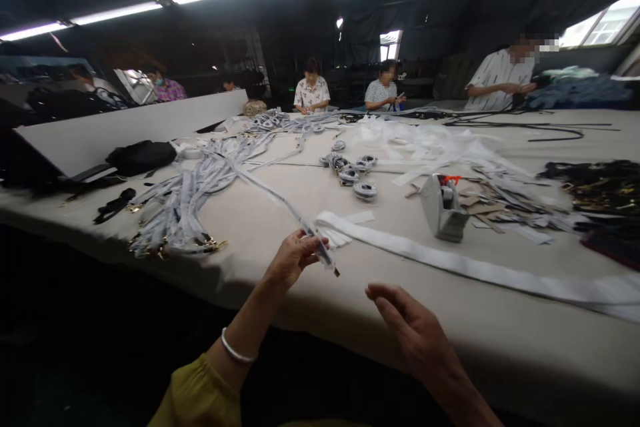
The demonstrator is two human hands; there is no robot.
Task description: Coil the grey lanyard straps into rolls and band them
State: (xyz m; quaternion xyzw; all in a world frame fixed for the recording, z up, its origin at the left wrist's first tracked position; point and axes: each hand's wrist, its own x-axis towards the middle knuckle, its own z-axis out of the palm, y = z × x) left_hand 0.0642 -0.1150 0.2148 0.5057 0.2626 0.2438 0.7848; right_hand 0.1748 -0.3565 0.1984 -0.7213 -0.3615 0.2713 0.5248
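My left hand [294,255] is closed in a pinch on the near end of a long grey-white strap [280,200] that runs back across the beige table [350,293] to a pile of similar straps [175,213]. My right hand [407,323] hovers open just right of it above the table's front edge, fingers loosely extended, holding nothing. A wide white band [450,260] lies on the table beyond my right hand, with a grey tape dispenser [443,207] behind it.
Small coiled strap rolls [355,177] sit mid-table. White strips and brown scraps [490,193] spread to the right, and dark hardware [600,193] at the far right. A black bag [140,155] and a white board [125,123] lie left. Several people work at the far side.
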